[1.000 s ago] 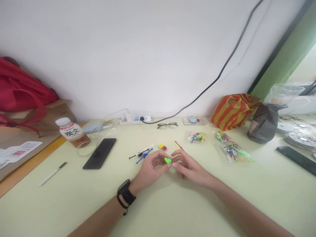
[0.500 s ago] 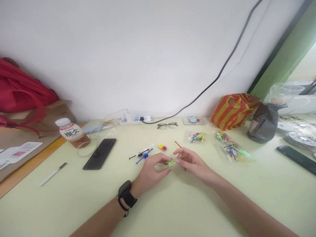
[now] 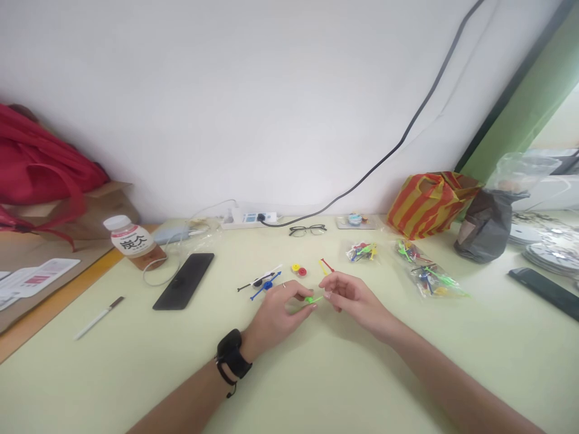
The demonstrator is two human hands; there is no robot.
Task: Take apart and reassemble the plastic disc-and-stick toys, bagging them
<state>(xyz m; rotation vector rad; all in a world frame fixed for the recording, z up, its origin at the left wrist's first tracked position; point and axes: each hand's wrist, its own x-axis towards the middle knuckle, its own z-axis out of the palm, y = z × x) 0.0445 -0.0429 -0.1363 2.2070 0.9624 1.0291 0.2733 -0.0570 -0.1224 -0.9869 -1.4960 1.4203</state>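
My left hand [image 3: 277, 313], with a black watch on the wrist, and my right hand [image 3: 355, 303] meet at the middle of the pale green table [image 3: 136, 374]. Both pinch a small bright green plastic piece [image 3: 312, 299] with a thin stick between their fingertips. Just beyond the hands lie a blue stick piece [image 3: 266, 286], a black and white one [image 3: 259, 281], small red and yellow discs [image 3: 298, 269] and a red and yellow stick [image 3: 324, 265].
Clear bags of coloured pieces [image 3: 427, 274] lie at right. A black phone [image 3: 183, 280], a drink bottle [image 3: 131, 241] and a pen [image 3: 97, 317] are at left. Glasses [image 3: 307, 229], a power strip [image 3: 248, 217], a striped bag [image 3: 427, 202] sit by the wall.
The hands have shifted slightly away from me and the right fingers have closed into a pinch. A thin stick now shows on the green piece between them.
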